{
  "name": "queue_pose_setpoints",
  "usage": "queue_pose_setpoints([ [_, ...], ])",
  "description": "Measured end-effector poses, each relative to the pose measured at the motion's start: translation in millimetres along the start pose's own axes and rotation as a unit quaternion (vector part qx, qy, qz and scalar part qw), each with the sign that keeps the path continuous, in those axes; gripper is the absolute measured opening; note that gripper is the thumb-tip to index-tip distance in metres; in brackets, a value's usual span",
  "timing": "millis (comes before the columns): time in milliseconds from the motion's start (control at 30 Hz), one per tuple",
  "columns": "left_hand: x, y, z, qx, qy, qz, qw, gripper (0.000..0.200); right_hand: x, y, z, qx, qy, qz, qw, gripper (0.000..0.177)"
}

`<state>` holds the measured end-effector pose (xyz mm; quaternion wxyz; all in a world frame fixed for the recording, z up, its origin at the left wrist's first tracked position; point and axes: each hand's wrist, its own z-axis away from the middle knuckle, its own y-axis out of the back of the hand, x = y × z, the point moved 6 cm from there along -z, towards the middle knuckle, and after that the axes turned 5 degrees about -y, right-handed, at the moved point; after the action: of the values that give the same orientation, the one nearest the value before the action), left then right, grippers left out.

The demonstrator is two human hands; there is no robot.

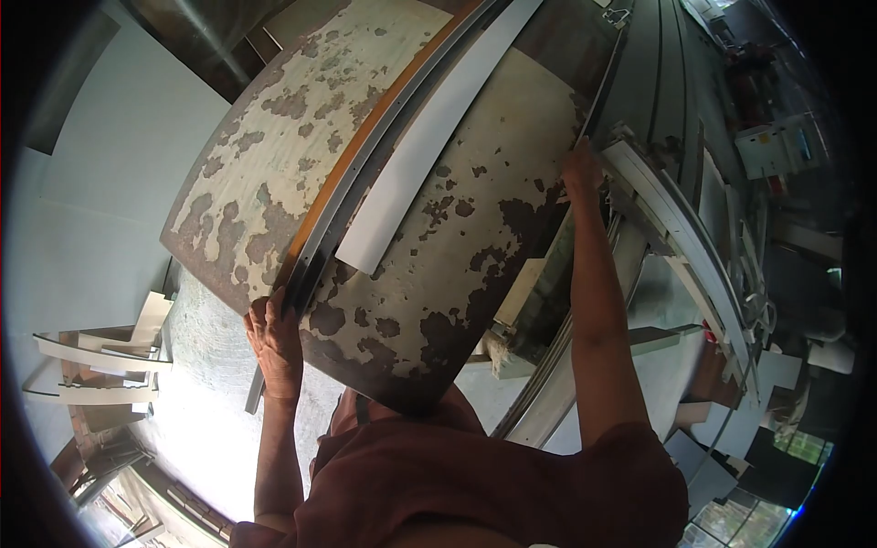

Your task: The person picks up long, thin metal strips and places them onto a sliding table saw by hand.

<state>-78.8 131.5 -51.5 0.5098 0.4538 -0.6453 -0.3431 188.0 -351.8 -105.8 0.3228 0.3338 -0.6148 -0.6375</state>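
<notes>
A worn worktable point(457, 301) with patchy, peeling paint stands in front of me. Along its middle runs a long grey metal strip point(356, 173), with an orange-brown wooden strip point(376, 114) beside it. At the near edge, my left hand point(276, 342) has its fingers curled over the metal strip near its end. My right hand point(582, 173) is closed at the table's right edge, by a thin dark strip point(605, 82); what its fingers grip is hidden. A flat white strip point(416, 169) lies between the hands.
Long metal profiles point(539, 370) extend below the table's right side. A frame of pale lengths point(690, 219) stands farther right. On the left are cut panel pieces point(100, 365) and a large pale sheet point(151, 100). A white box point(761, 151) sits at far right.
</notes>
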Motion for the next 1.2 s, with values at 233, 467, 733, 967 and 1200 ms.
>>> queue_pose_setpoints([
  [233, 21, 5, -24, 0.008, 0.021, -0.008, 1.000, 0.048, -7, 8, -26, -0.009, 0.010, 0.029, 1.000, 0.043],
  [467, 191, -55, -221, 0.039, -0.250, 0.018, 0.967, 0.057, -2, -1, -45, 0.018, 0.016, 0.028, 0.999, 0.048],
  [733, 409, -222, -341, -0.165, -0.335, -0.044, 0.927, 0.042, 0, -17, -55, 0.048, -0.025, -0.175, 0.983, 0.026],
  [967, 467, -297, -354, -0.231, -0.251, -0.111, 0.933, 0.030, -12, -85, -107, 0.220, -0.035, -0.660, 0.718, 0.029],
  [1200, 478, -319, -387, -0.194, -0.266, -0.122, 0.937, 0.026, -14, -19, -107, -0.031, -0.055, -0.251, 0.966, 0.025],
])
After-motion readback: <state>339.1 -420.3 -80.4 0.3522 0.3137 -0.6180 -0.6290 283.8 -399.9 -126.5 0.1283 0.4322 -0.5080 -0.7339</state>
